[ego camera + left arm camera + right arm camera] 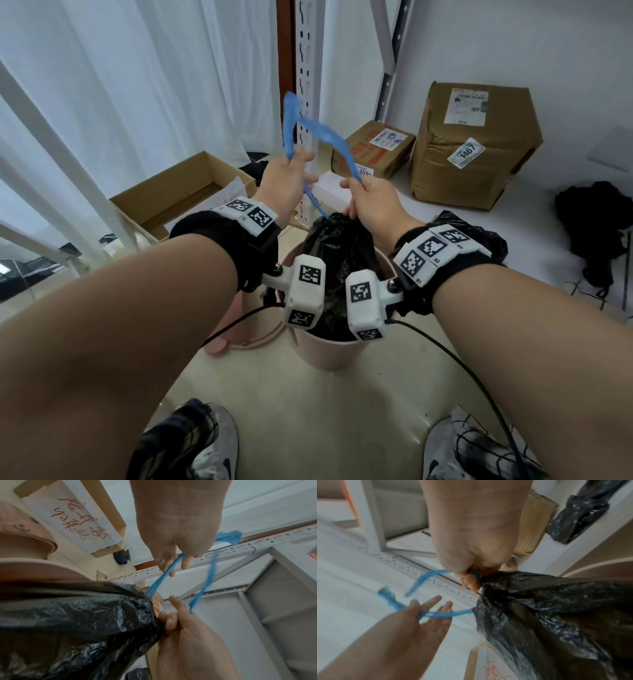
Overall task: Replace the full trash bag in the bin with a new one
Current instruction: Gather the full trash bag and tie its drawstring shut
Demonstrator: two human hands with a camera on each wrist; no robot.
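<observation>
A full black trash bag (337,246) stands in the pink bin (325,354), its top gathered into a neck. A blue drawstring (320,132) loops up from the neck between both hands. My left hand (291,171) is raised left of the neck and pinches one strand of the drawstring (169,572). My right hand (364,200) sits right at the neck; it grips the other strand (475,574), and its lower fingers press on the bag (539,608). In the right wrist view the left hand's (428,615) fingers look fairly straight around the strand.
A pink lid (246,329) leans against the bin's left side. An open cardboard box (178,195) lies at the left; sealed boxes (472,144) stand behind. A white perforated shelf post (310,68) rises just beyond the hands. Another black bag (493,243) lies at the right.
</observation>
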